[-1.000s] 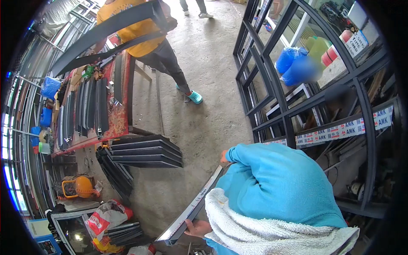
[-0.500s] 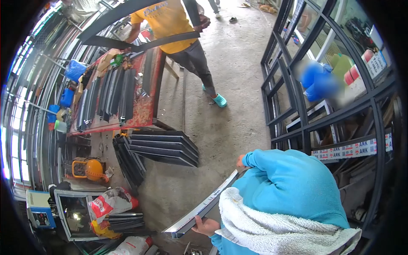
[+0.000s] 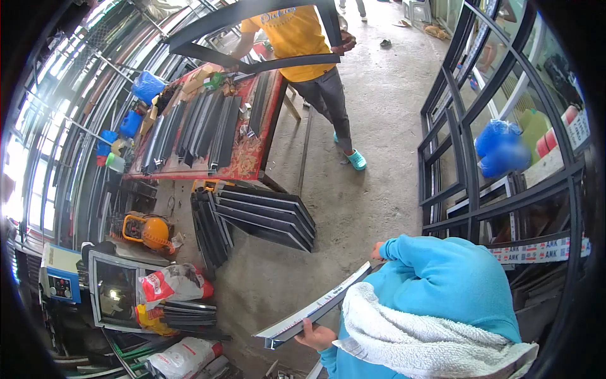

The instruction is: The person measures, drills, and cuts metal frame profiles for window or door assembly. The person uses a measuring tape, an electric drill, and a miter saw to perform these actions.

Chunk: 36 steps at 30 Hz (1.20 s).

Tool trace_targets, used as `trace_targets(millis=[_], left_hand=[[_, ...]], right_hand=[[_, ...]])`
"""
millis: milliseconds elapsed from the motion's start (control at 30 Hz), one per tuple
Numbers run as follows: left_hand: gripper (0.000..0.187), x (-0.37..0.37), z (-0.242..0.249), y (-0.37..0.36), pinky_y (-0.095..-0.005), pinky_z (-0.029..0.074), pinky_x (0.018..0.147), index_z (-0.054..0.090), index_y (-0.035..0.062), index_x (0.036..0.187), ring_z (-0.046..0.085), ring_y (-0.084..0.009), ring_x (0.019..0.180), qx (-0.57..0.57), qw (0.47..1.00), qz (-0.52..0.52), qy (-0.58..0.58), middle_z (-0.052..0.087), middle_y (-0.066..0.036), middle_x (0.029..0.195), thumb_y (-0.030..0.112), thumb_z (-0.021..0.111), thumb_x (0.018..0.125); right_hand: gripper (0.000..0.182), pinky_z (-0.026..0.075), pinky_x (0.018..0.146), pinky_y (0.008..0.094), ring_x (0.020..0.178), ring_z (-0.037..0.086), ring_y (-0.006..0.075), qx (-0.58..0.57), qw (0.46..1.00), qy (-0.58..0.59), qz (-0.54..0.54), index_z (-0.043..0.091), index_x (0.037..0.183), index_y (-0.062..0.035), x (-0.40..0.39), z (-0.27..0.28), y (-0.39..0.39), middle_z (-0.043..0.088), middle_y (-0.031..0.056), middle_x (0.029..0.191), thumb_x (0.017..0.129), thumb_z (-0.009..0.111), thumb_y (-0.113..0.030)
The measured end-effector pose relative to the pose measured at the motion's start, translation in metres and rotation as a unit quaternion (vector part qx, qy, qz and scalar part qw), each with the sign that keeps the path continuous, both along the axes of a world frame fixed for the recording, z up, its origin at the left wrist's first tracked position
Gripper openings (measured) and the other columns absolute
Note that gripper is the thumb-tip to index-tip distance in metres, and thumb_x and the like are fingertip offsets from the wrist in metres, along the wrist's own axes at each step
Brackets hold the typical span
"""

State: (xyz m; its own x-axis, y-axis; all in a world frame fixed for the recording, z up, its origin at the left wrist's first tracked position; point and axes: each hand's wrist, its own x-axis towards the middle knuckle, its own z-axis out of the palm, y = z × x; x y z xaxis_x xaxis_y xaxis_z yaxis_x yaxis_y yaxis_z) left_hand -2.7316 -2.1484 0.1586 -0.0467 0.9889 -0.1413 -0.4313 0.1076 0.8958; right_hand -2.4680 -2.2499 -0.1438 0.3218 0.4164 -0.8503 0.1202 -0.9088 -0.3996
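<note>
A long dark metal profile (image 3: 312,314), its upper face covered with printed white film, slants across the front of my body. My left hand (image 3: 317,335) is closed around its near lower end, thumb on top and fingers underneath. At the profile's far end my right hand (image 3: 377,251) is closed on it, mostly hidden behind my blue sleeve (image 3: 435,265). A white towel (image 3: 404,331) hangs round my neck.
A person in a yellow shirt (image 3: 287,38) holds a dark frame (image 3: 278,63) beside a red table (image 3: 252,158) bearing several profiles. Stacked dark frames (image 3: 265,218) stand on the floor. A large dark window frame (image 3: 470,158) is at right; sacks (image 3: 177,284) lie at left.
My view has shifted, so the surroundings sit further right and slightly lower. Both my hands keep hold of the profile. The person in yellow still holds the frame, now slightly turned.
</note>
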Motion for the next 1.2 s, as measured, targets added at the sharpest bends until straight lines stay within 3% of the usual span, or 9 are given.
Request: trace_targets(millis=[367,467,1200], left_hand=[[0.048,-0.002,-0.001,0.001,-0.0385,0.039,0.095,0.045,-0.0009,0.121,0.052,-0.0241,0.105,-0.02,1.0,0.017,-0.002,0.054,-0.013,0.116,0.001,0.065,0.076],[0.049,0.0,0.002,0.001,-0.0385,0.039,0.095,0.046,-0.001,0.121,0.051,-0.0243,0.105,-0.029,0.999,0.018,-0.009,0.054,-0.013,0.117,0.0,0.065,0.076],[0.045,-0.006,-0.005,0.013,-0.0366,0.04,0.093,0.049,0.0009,0.116,0.052,-0.0218,0.101,-0.02,0.999,-0.003,-0.037,0.055,-0.01,0.112,-0.002,0.066,0.075]], right_hand=[[0.033,0.053,0.061,0.0382,0.062,0.064,0.0248,0.018,0.999,0.019,-0.043,0.072,0.086,-0.0045,0.001,0.018,0.001,0.067,0.0129,0.072,0.074,0.066,-0.034],[0.029,0.053,0.056,0.0351,0.06,0.061,0.0208,-0.018,0.999,0.038,-0.035,0.069,0.098,-0.0077,0.002,0.018,0.005,0.066,0.0104,0.077,0.079,0.062,-0.029],[0.032,0.054,0.056,0.0347,0.063,0.064,0.0211,-0.003,0.997,0.041,-0.065,0.067,0.1,-0.0058,0.001,0.013,0.011,0.067,0.0104,0.08,0.079,0.064,-0.03]])
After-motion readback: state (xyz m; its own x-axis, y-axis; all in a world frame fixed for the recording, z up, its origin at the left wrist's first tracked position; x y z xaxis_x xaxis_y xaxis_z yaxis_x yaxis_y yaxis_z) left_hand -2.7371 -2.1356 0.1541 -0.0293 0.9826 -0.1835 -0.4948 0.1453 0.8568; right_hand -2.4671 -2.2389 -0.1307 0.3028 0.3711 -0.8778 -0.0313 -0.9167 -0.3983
